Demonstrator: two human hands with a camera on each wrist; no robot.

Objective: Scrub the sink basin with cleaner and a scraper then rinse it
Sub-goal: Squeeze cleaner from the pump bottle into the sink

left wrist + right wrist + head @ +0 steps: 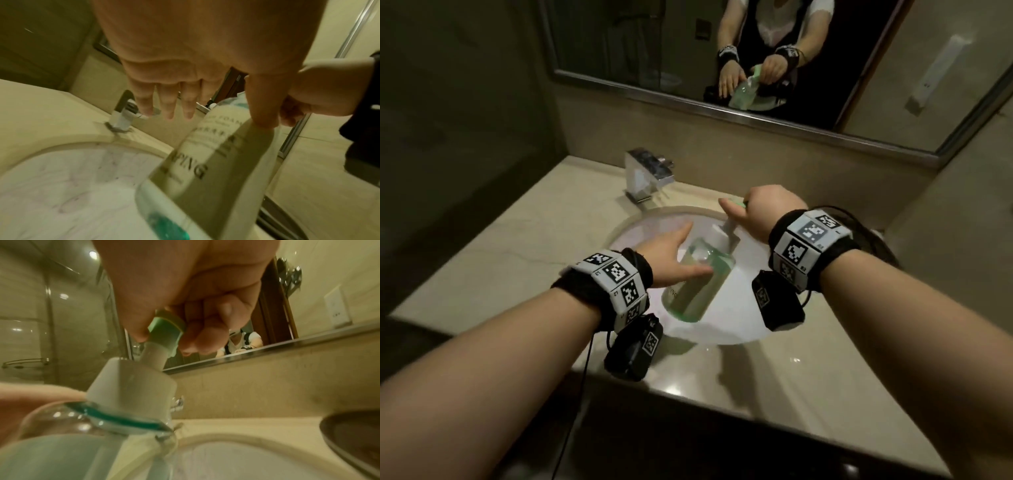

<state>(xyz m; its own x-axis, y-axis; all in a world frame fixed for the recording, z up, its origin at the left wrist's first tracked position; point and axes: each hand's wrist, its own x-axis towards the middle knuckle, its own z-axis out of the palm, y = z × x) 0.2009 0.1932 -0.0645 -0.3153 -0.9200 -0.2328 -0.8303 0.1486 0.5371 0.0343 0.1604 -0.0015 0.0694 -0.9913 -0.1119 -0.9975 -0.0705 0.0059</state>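
Observation:
A clear cleaner bottle (695, 284) holding green liquid leans tilted over the white sink basin (743, 308). My right hand (756, 212) grips its green pump head (166, 327) from above, fingers curled round it. My left hand (674, 253) lies alongside the bottle body (205, 154) with the fingers (170, 104) straight and spread, and only the thumb touches the bottle's side. The basin (61, 186) shows faint grey marks. No scraper is in view.
A chrome faucet (647, 174) stands behind the basin on the beige stone counter (517, 246). A framed mirror (859, 102) runs along the wall above. A dark round object (353, 434) sits on the counter right of the basin. The counter's front edge is near my forearms.

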